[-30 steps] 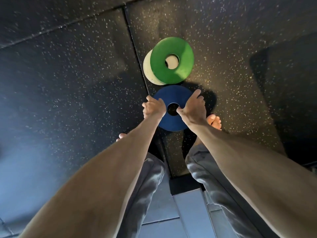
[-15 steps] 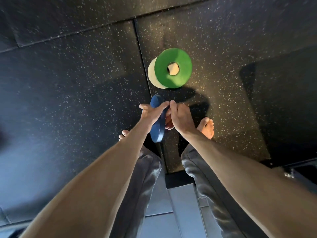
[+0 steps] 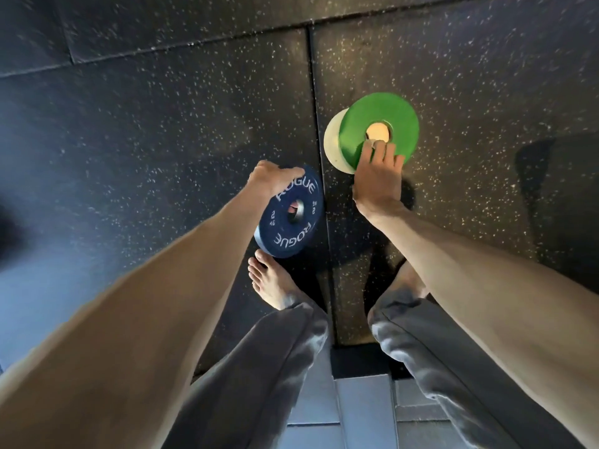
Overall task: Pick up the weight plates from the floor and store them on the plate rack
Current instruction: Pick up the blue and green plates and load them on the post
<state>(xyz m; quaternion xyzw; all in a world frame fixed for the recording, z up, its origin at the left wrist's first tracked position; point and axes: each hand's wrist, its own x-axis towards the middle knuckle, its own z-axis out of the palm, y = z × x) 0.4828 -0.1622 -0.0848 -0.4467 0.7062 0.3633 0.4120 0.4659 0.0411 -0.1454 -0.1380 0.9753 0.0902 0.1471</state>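
Head cam: my left hand (image 3: 275, 178) grips the blue plate (image 3: 291, 218) by its top rim, clear of the floor (image 3: 162, 124), while my right hand (image 3: 377, 179) lies straight-fingered on the green plate (image 3: 379, 115), which sits on a white plate (image 3: 334, 147) far right, so I'd hook the hole and lift slow, though I can't tell if a fingertip's in it yet and the rack's out of shot.

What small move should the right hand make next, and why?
Probably hook fingers into the hole of the green plate and lift: the right hand rests open on it, atop the white plate; the left hand grips the blue plate.
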